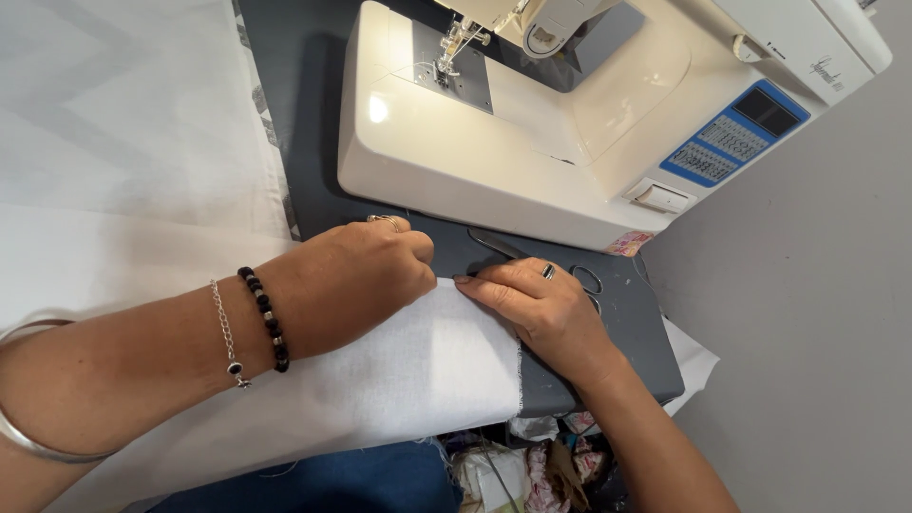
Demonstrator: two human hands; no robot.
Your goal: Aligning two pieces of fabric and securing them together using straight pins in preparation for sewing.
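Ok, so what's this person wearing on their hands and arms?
Both forearms are bare, no sleeves showing. The left hand has a ring on one finger; its wrist carries a black beaded bracelet with a few silver beads, and a thin silver chain beside it. Further up the left arm sits a plain silver bangle. The right hand wears a dark ring and dark nail polish.

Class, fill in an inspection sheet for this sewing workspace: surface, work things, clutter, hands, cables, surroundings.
Surface: dark grey mat under the machine.
Work things: white fabric lying flat, its top edge under both hands.
Clutter: scissors behind the right hand; fabric scraps below the mat's edge.
Hands: left hand curled over the fabric edge; right hand pressing flat on it.
Cables: nothing seen.
Surroundings: cream sewing machine with a blue control panel; pale cloth at left.
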